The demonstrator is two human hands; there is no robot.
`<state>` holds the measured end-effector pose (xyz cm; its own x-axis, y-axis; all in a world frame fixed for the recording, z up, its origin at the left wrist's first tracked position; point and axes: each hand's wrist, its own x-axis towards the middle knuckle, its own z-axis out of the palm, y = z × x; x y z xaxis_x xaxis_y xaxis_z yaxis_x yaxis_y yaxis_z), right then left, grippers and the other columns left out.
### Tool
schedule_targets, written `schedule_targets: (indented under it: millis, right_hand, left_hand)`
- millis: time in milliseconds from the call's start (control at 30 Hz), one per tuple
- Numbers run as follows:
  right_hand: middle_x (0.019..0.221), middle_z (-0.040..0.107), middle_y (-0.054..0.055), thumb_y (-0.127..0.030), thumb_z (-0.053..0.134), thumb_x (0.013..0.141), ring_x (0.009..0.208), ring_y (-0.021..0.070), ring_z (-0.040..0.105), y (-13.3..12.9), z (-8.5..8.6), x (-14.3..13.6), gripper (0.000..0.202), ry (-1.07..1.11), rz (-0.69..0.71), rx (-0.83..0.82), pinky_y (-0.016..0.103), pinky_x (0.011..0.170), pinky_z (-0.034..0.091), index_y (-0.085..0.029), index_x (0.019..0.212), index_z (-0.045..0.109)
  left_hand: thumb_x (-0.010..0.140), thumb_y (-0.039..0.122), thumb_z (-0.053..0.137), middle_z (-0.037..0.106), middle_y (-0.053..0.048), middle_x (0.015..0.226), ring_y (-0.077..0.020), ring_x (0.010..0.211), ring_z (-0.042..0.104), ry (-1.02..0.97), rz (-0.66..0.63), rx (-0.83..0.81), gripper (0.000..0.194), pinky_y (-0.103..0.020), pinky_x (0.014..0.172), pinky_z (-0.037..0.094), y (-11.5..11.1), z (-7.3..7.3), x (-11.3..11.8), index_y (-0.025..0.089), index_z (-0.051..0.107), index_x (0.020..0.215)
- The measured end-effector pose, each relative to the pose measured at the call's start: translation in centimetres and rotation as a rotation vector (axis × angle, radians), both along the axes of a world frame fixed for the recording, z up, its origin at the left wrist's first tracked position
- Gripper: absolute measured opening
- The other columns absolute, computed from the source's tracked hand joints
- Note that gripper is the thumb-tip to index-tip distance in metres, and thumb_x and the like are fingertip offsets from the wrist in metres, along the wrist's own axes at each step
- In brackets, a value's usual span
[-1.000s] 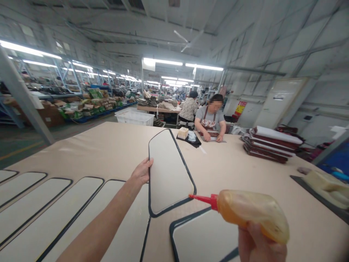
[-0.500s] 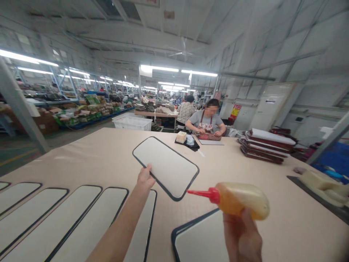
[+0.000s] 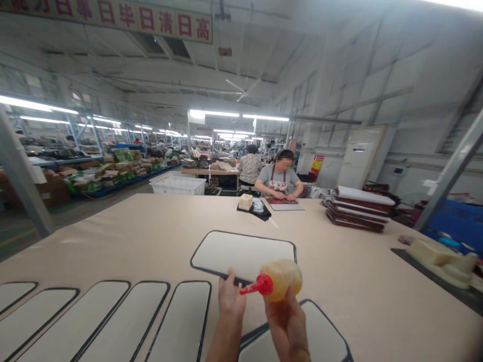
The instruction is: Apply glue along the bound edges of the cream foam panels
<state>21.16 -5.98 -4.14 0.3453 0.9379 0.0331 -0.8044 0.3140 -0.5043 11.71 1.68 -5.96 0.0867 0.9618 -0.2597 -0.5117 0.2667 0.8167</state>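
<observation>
My left hand (image 3: 231, 296) grips the near edge of a white panel (image 3: 241, 254) with rounded corners and a dark rim, its thumb on top. My right hand (image 3: 285, 314) is wrapped round a squeeze bottle (image 3: 285, 279) of yellowish liquid. The bottle's red nozzle (image 3: 254, 286) points left, close by my left hand and over the panel's near edge. Beneath my right hand lie further dark-rimmed panels (image 3: 324, 332), partly hidden by it.
Several similar panels (image 3: 181, 322) lie in a row at the left of the table (image 3: 124, 226). Across it, a person (image 3: 281, 176) works beside a block on a dark sheet (image 3: 245, 202). Stacked dark red pieces (image 3: 356, 208) and a pale block (image 3: 433, 251) are at the right.
The held panel has turned to lie more crosswise and nearer. My right hand has brought the bottle left, close to my left hand. The view has tilted up.
</observation>
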Motion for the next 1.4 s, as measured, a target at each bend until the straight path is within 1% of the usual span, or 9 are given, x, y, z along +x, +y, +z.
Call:
schedule_targets:
  millis: [100,267,367,500,600,767,967,1167,1400]
  right_hand:
    - [0.084,0.072,0.005,-0.044,0.074,0.071,0.080,0.0187,0.068,0.5,-0.1,1.9,0.023,-0.033,0.000,0.010,0.028,0.079,0.053,-0.024,0.082,0.073]
    - [0.085,0.072,0.007,-0.043,0.073,0.072,0.080,0.0215,0.068,0.6,-1.1,4.5,0.025,-0.056,0.022,-0.015,0.032,0.076,0.055,-0.021,0.085,0.073]
    - [0.086,0.071,0.009,-0.041,0.078,0.067,0.082,0.0260,0.067,-0.1,-1.2,5.0,0.030,-0.008,0.086,-0.085,0.039,0.071,0.056,-0.019,0.086,0.073]
    - [0.086,0.071,0.010,-0.040,0.085,0.058,0.079,0.0253,0.067,-1.7,-0.2,4.4,0.035,0.040,0.250,-0.154,0.038,0.072,0.055,-0.018,0.082,0.073]
    - [0.084,0.071,0.009,-0.040,0.088,0.052,0.072,0.0238,0.065,-2.6,0.9,3.8,0.037,0.025,0.344,-0.169,0.038,0.072,0.054,-0.018,0.078,0.074]
    - [0.078,0.071,0.007,-0.036,0.089,0.048,0.075,0.0273,0.066,-3.5,1.1,3.7,0.033,-0.039,0.333,-0.188,0.043,0.080,0.051,-0.019,0.069,0.072]
    - [0.091,0.071,0.011,-0.046,0.082,0.058,0.084,0.0298,0.066,-4.3,0.2,7.0,0.034,-0.110,0.134,-0.239,0.046,0.085,0.050,-0.021,0.080,0.073]
    - [0.090,0.071,0.006,-0.044,0.083,0.051,0.098,0.0297,0.061,-1.1,5.2,11.4,0.040,-0.316,-0.337,-0.059,0.052,0.104,0.031,-0.024,0.084,0.071]
    - [0.090,0.070,0.005,-0.033,0.084,0.054,0.088,0.0254,0.064,0.6,7.9,12.8,0.040,-0.533,-0.288,0.181,0.047,0.091,0.047,-0.024,0.090,0.069]
  left_hand:
    - [0.088,0.021,0.046,0.058,-0.003,0.107,-0.0162,0.102,0.058,-0.171,0.101,-0.041,0.012,-0.028,0.083,0.049,-3.0,-0.6,-0.2,0.030,0.050,0.094]
    - [0.069,0.026,0.071,0.064,-0.011,0.100,-0.0195,0.071,0.066,0.033,-0.279,0.004,0.033,-0.027,0.061,0.048,-6.9,-0.7,-5.4,0.020,0.063,0.101]
    - [0.070,0.031,0.070,0.067,-0.008,0.078,-0.0184,0.061,0.061,0.594,-0.182,0.346,0.031,-0.027,0.054,0.044,-5.8,3.5,-8.4,0.019,0.067,0.098]
    - [0.072,0.020,0.060,0.057,-0.014,0.127,-0.0282,0.114,0.052,1.294,0.043,0.825,0.049,-0.043,0.099,0.036,-1.0,10.6,-8.6,0.017,0.059,0.120]
    - [0.075,0.021,0.057,0.053,-0.018,0.132,-0.0323,0.121,0.047,1.523,-0.215,0.839,0.050,-0.047,0.104,0.029,2.3,12.9,-7.9,0.011,0.056,0.124]
    - [0.077,0.034,0.057,0.070,-0.008,0.094,-0.0241,0.083,0.062,1.031,-0.672,0.757,0.034,-0.028,0.072,0.046,4.7,11.7,-9.6,0.010,0.068,0.098]
    - [0.074,0.039,0.064,0.070,-0.005,0.089,-0.0195,0.073,0.061,0.752,-0.705,0.527,0.039,-0.023,0.062,0.043,4.0,10.6,-13.2,0.012,0.069,0.102]
    - [0.075,0.038,0.063,0.071,-0.005,0.090,-0.0189,0.071,0.060,0.762,-0.822,0.465,0.035,-0.023,0.061,0.043,2.3,11.5,-14.9,0.015,0.071,0.100]
    - [0.073,0.042,0.065,0.071,-0.005,0.091,-0.0212,0.074,0.062,0.756,-0.918,0.458,0.034,-0.023,0.062,0.044,0.7,13.1,-15.0,0.016,0.073,0.094]
